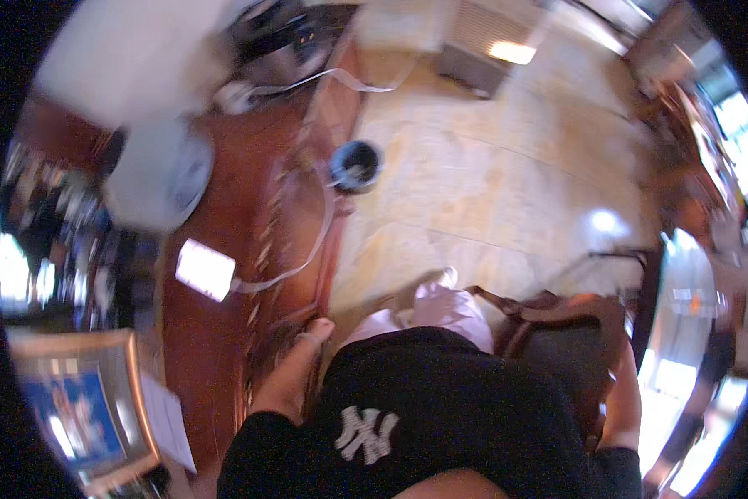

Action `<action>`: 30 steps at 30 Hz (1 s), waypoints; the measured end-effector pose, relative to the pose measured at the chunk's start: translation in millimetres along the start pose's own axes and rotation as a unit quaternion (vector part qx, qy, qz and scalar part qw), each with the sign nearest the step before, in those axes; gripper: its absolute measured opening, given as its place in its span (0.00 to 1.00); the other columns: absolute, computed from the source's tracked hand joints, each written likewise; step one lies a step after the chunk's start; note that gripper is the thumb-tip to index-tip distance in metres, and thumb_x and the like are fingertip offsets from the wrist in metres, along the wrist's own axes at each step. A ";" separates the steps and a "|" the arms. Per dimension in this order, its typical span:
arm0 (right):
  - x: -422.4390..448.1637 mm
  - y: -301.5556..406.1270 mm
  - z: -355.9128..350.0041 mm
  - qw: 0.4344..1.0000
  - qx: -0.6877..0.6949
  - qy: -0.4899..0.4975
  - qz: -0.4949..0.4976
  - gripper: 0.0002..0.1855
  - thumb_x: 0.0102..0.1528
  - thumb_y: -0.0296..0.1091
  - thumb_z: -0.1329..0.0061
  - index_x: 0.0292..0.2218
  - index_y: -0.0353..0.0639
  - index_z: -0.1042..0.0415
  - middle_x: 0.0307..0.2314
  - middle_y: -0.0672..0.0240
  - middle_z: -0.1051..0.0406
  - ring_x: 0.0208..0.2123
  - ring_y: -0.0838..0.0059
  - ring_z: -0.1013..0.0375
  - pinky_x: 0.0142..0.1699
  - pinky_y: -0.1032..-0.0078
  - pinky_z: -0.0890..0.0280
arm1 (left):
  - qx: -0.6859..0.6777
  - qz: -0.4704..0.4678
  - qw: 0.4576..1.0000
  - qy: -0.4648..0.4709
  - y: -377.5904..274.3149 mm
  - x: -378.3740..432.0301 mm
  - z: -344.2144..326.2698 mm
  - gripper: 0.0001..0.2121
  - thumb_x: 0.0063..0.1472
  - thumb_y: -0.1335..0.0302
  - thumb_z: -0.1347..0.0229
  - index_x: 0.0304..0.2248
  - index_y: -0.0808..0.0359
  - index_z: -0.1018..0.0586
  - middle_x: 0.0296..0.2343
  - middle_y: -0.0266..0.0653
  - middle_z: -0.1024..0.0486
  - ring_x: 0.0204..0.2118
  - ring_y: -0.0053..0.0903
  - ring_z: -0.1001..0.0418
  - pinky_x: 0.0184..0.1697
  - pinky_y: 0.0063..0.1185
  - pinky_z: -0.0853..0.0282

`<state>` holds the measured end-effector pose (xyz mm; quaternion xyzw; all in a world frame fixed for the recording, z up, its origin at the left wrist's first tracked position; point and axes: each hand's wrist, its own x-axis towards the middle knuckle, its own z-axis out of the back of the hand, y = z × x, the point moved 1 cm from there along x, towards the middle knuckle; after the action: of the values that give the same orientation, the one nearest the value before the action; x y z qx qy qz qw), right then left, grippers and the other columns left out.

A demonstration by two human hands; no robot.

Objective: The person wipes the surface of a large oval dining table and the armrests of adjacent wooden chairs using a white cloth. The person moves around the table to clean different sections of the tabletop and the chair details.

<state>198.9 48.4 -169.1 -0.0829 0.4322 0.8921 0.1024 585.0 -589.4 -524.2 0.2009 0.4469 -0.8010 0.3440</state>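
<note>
My left hand (321,329) is low beside the carved wooden side of a reddish-brown cabinet or counter (224,349); whether its fingers hold anything cannot be made out. On the right, my forearm reaches down along a dark wooden chair (554,349), and my right hand is hidden from sight. A phone or small device with a bright screen (205,269) lies on the wooden top, with a pale cable (314,252) running from it over the edge. The picture is blurred.
A blue-rimmed bin (355,166) stands on the tiled floor (448,187) against the cabinet. Farther off is a box-like object with a ribbed top (473,50). A gold-framed picture (130,399) is at lower left, and a white rounded object (162,168) at upper left.
</note>
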 end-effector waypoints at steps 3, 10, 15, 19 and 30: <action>11.6 -31.9 -16.1 0.998 -0.027 0.024 -0.060 0.17 0.50 0.23 0.60 0.44 0.37 0.33 0.32 0.67 0.30 0.29 0.78 0.32 0.34 0.79 0.35 | -0.156 0.016 0.984 0.087 -54.2 59.8 15.2 0.13 0.55 0.72 0.53 0.14 0.62 0.33 0.13 0.29 0.36 0.16 0.21 0.37 0.17 0.21 0.42; 44.8 -159.8 -81.0 0.962 0.052 0.126 -0.237 0.16 0.49 0.22 0.59 0.41 0.38 0.30 0.29 0.67 0.28 0.26 0.78 0.32 0.31 0.78 0.35 | 0.036 -0.032 0.983 0.177 -204.3 195.6 21.7 0.10 0.57 0.71 0.55 0.21 0.65 0.31 0.15 0.35 0.32 0.16 0.22 0.35 0.20 0.22 0.37; 36.9 -127.3 -100.8 0.933 0.150 0.127 -0.301 0.11 0.51 0.28 0.59 0.36 0.41 0.27 0.23 0.70 0.29 0.26 0.79 0.31 0.27 0.82 0.37 | 0.179 -0.060 0.959 0.211 -335.3 261.3 25.3 0.07 0.57 0.72 0.55 0.25 0.67 0.30 0.18 0.38 0.30 0.18 0.23 0.32 0.21 0.22 0.35; 34.1 -109.4 -93.8 0.932 0.183 0.073 -0.305 0.13 0.49 0.29 0.60 0.34 0.41 0.25 0.28 0.65 0.26 0.31 0.71 0.29 0.40 0.77 0.35 | 0.245 -0.097 0.930 0.255 -432.9 315.5 -6.4 0.07 0.57 0.74 0.55 0.28 0.68 0.29 0.20 0.40 0.28 0.20 0.23 0.30 0.22 0.22 0.34; 47.0 -113.6 5.7 0.885 0.252 -0.275 -0.280 0.11 0.53 0.26 0.62 0.38 0.39 0.31 0.28 0.67 0.29 0.30 0.75 0.31 0.36 0.74 0.34 | 0.396 -0.185 0.813 0.385 -687.8 384.0 -186.6 0.09 0.56 0.73 0.52 0.33 0.70 0.27 0.24 0.41 0.25 0.24 0.23 0.26 0.29 0.20 0.30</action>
<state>182.0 126.9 -262.4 0.0773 0.5557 0.6744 0.4799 -177.0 -322.5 -465.5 0.5249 0.2156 -0.8146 -0.1203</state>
